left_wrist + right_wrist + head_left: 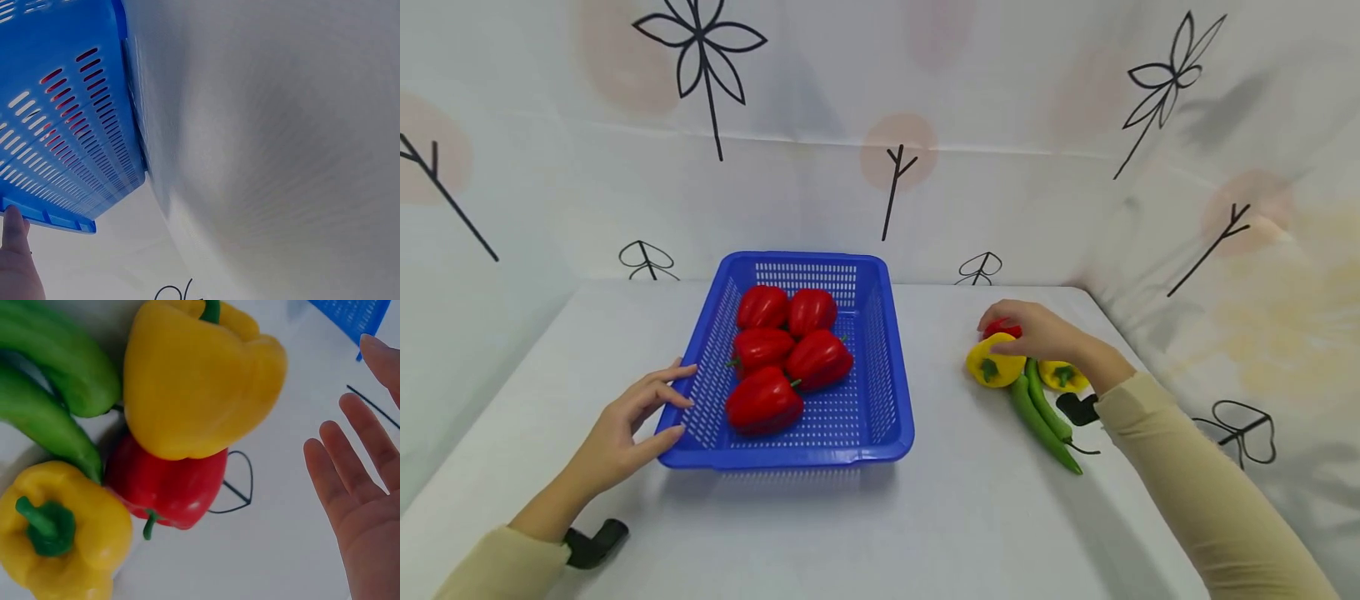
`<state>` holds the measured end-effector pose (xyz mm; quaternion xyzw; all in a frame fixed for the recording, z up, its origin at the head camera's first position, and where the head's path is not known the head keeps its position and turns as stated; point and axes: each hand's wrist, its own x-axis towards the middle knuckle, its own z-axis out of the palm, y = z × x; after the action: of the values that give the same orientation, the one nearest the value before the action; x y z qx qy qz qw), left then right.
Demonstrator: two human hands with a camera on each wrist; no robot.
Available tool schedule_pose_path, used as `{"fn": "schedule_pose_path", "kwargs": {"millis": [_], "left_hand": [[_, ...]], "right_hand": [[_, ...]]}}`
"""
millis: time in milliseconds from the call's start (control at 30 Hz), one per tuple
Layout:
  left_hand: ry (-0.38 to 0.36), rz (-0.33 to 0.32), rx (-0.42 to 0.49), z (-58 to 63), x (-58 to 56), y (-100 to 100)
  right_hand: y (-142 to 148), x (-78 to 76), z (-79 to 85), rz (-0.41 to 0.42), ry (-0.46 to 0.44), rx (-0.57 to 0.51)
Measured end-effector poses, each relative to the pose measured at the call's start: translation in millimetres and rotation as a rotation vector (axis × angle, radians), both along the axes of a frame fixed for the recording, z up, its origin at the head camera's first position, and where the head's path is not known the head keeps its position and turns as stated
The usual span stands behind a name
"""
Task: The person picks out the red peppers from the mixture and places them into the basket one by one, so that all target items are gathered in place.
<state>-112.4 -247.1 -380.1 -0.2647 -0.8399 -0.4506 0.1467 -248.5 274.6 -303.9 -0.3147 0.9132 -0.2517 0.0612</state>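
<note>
At the near left corner of a blue plastic basket (790, 457), my left hand (625, 427) touches the rim with spread fingers. Several red bell peppers (765, 402) lie in the basket. My right hand (1037, 333) is over the vegetables on the right, fingers extended and holding nothing; the right wrist view shows it apart from them. Nearest to it are a yellow bell pepper (200, 381) and a red bell pepper (169, 481), partly hidden in the head view. Beside these lie another yellow bell pepper (94, 512) and long green chili peppers (1036, 421).
A white cloth-covered table (955, 517) carries everything. Behind it hangs a white cloth (820, 200) with plant drawings, which also runs along the right side. The basket stands left of the loose peppers, with bare tabletop between them.
</note>
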Motion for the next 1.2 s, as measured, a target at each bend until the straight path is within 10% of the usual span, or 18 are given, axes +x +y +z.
{"fn": "schedule_pose_path", "kwargs": {"millis": [1200], "left_hand": [[-0.006,0.001,-0.002,-4.6,-3.6,-2.5]], "right_hand": [[42.6,-39.9,-13.9,-0.266,-0.07,0.146]]}}
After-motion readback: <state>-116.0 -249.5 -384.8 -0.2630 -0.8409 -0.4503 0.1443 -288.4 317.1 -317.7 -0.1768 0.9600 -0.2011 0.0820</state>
